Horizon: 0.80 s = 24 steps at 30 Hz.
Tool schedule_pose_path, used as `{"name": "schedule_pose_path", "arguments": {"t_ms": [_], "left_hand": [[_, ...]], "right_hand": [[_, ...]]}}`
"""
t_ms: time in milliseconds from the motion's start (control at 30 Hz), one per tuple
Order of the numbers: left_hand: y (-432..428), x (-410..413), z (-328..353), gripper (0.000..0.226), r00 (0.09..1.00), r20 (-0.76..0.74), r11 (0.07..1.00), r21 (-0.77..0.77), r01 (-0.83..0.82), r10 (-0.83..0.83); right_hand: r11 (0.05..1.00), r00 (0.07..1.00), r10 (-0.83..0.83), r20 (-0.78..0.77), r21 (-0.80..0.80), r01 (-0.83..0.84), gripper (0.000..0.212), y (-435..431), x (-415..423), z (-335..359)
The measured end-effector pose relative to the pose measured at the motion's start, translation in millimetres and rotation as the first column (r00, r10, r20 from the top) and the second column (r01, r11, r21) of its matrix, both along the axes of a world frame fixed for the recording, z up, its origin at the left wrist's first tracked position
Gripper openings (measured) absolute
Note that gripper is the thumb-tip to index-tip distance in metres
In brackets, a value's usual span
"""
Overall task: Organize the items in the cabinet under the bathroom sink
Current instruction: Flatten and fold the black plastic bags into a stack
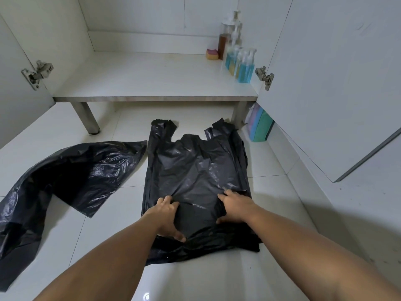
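We are gripping the black handle bag (195, 168) with both hands. Our left hand (168, 216) is curling its fingers over a raised fold near the bag's lower end, thumb tucked below, and our right hand (235, 207) is pinching the same fold from the other side, fingers on top and thumb low.

The bag is lying mostly flat on the tiled floor (97, 224) in front of the open cabinet. Its two handle loops are pointing toward the cabinet and its bottom edge is bunching nearest us. Just beside it on the left, a second black bag (71, 177) is lying crumpled, apart from our hands.

Beyond both, the cabinet shelf (152, 77) is standing on metal legs (86, 118). Things are clustering at its right rear — spray bottles (245, 68) with blue liquid in front, an amber bottle (223, 45) and clear pump bottles (235, 25) behind, and a pink-and-yellow sponge (211, 54) just beside the amber one.

Under the shelf's right end, a soft pack (259, 127) in purple, blue and green bands is sitting by the right door (325, 83). Both doors are hanging open — the left door (13, 88) at the edge of view.
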<state>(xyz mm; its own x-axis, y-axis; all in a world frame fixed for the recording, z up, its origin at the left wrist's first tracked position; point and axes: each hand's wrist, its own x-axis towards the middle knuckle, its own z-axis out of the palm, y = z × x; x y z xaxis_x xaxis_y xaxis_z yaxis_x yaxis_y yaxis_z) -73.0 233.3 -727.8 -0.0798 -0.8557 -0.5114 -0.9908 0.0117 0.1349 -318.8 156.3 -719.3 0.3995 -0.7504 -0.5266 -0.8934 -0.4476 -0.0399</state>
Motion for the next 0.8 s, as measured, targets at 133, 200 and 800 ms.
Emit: {"name": "schedule_pose_path", "arguments": {"t_ms": [133, 200, 800], "left_hand": [[-1, 2, 6, 0.126, 0.998, 0.061, 0.996, -0.084, 0.018, -0.013], [-1, 6, 6, 0.133, 0.998, 0.062, 0.999, -0.054, 0.0, 0.003], [-2, 16, 6, 0.133, 0.997, 0.051, 0.998, -0.02, -0.065, 0.066]], "right_hand": [[0.997, 0.997, 0.003, 0.073, -0.076, 0.002, 0.107, -7, 0, 4], [0.997, 0.996, 0.0, 0.088, -0.075, 0.007, 0.114, -6, 1, 6], [1.0, 1.0, 0.014, 0.013, -0.001, -0.014, 0.13, 6, -1, -3]]}}
